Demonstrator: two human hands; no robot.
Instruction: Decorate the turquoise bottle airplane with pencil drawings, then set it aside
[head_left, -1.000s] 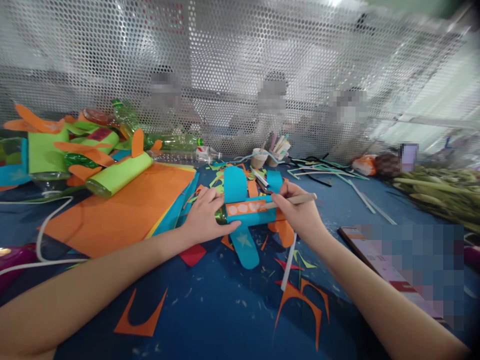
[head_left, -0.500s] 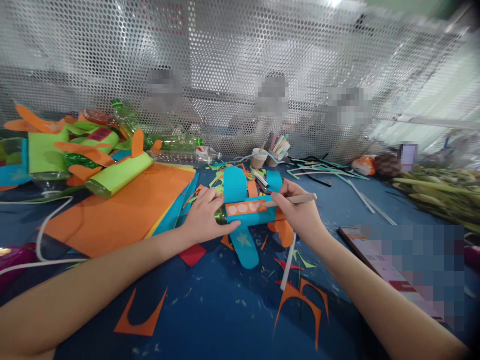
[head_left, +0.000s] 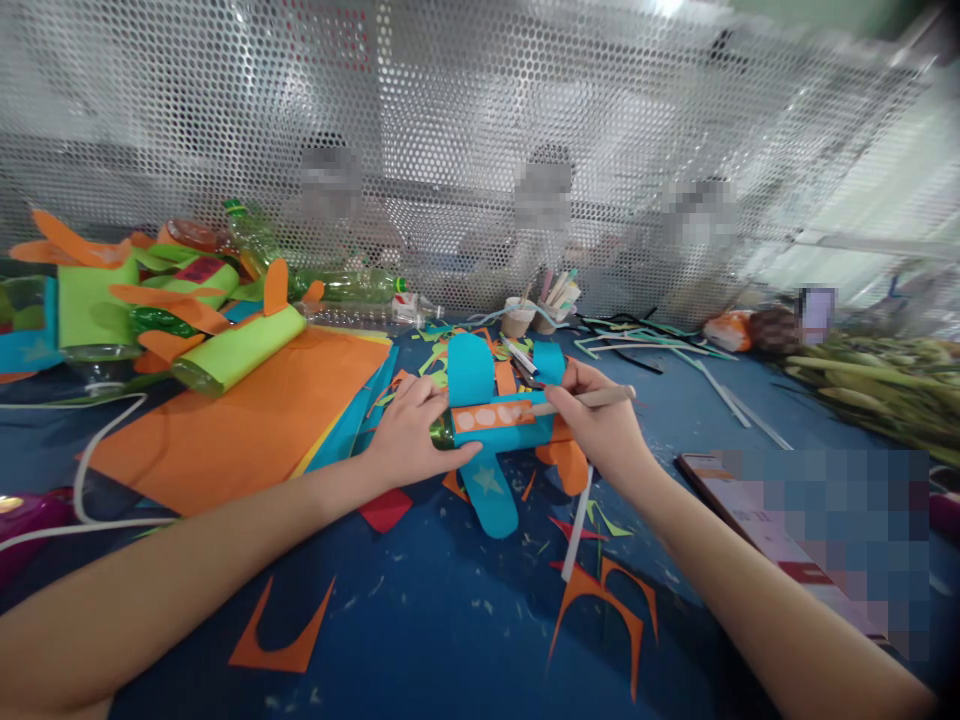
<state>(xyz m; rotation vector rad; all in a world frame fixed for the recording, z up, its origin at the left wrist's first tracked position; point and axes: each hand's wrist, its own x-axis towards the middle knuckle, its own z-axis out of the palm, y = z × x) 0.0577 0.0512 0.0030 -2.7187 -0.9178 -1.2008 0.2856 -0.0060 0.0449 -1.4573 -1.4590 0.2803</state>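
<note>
My left hand (head_left: pixel 409 425) is wrapped round the neck end of a paper-covered bottle plane (head_left: pixel 510 437), keeping it on the table. The plane has a blue body and blue paper wings, one bearing a pale star, plus orange tail pieces. Along its top runs an orange strip (head_left: pixel 491 413) with a row of white circles. Between thumb and fingers, my right hand (head_left: pixel 600 410) pinches a pale pen-like stick (head_left: pixel 611 396) whose tip meets the strip near its right end. Whether it is a brush or a pen, I cannot tell.
Orange paper sheets (head_left: pixel 247 420) and finished bottle planes (head_left: pixel 240 350) lie to the left. Paper scraps (head_left: pixel 281 640) are scattered around. Behind stand cups of sticks (head_left: pixel 517 318). At right are a phone (head_left: pixel 750 520), thin strips (head_left: pixel 712 380) and dried stalks (head_left: pixel 877 385).
The right hand and stick have shifted very slightly at the strip's right end. The left hand and the plane stay put.
</note>
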